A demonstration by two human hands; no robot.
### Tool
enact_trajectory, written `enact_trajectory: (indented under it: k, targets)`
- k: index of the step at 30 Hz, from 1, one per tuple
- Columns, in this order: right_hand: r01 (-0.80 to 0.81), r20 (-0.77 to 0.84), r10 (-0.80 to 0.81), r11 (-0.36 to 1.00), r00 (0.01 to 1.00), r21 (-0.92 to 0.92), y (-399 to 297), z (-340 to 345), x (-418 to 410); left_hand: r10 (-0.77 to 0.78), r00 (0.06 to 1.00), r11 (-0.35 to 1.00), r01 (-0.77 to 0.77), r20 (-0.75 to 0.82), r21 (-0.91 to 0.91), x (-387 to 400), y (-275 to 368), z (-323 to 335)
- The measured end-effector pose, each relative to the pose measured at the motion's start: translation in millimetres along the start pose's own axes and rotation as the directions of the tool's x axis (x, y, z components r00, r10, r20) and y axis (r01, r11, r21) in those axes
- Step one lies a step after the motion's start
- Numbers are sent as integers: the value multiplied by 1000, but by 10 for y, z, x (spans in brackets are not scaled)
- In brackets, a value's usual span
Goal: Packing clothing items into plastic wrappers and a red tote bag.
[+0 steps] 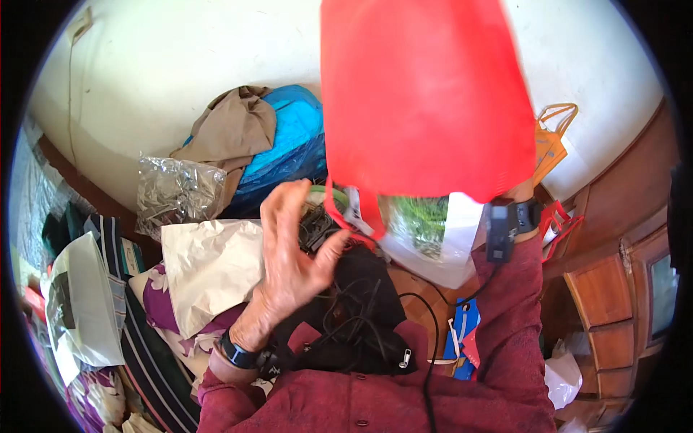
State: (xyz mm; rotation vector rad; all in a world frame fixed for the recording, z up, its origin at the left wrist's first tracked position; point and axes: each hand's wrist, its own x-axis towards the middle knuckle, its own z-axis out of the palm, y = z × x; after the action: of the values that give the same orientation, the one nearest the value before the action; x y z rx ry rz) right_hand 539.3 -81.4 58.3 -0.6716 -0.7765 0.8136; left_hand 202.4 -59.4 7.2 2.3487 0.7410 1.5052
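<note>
A large red fabric bag (427,97) hangs upright before me, its handle loop (371,216) dangling below its lower left corner. My right hand (518,194) is mostly hidden behind the bag's lower right corner, so its fingers and grip cannot be seen. Below the bag is a white plastic bag with a green print (419,233), close to my right wrist. My left hand (295,249) is raised with fingers apart, holding nothing, left of the red handle. Under it lies a black bag (368,303) with black cables across it.
A cream paper bag (211,270) lies on purple-patterned cloth at left. Behind are clear plastic (178,192), brown cloth (238,127) and a blue bag (289,135). An orange bag (549,149) hangs at right, above wooden furniture (601,292). A black cable (433,335) runs down my front.
</note>
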Motion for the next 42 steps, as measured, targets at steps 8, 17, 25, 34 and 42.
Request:
enact_trajectory:
  k: [8,17,25,34,42]
  targets:
    - [64,-190,-82,993,978,-100,272,-643,-34,-416,905,832,419,92,-364,251,-787,-51]
    - [-243,-273,87,752,958,-613,1786,-1654,-1411,-556,599,635,754,576,-172,-418,-1408,312]
    - [-394,-397,764,616,508,682,2224,-2349,-1625,-545,557,812,535,627,231,-616,-1720,960]
    - [-342,-449,564,805,693,485,2226,-2163,-1507,-91,634,946,-187,768,266,-404,-1737,2182]
    - [-351,-515,570,813,640,464,2350,-2131,-1424,-26,588,922,-298,808,246,-470,-2134,2536]
